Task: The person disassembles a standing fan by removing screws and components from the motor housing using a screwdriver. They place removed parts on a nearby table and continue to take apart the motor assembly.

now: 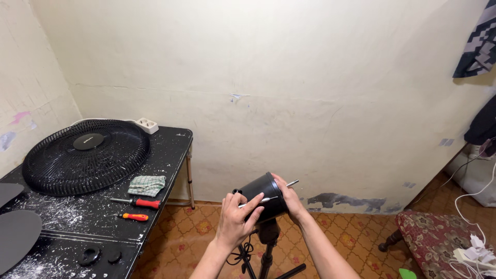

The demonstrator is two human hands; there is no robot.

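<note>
A black fan motor housing sits tilted on top of a black stand above the floor. My left hand rests on its near side, fingers around a thin metal tool laid across the housing. My right hand grips the housing's right side. A short metal shaft sticks out past the right hand's fingers.
A black, paint-flecked table stands at left with a round black fan grille, a checked cloth, two red-handled screwdrivers, black knobs and a white power strip. A patterned cushion seat and white cables lie at right.
</note>
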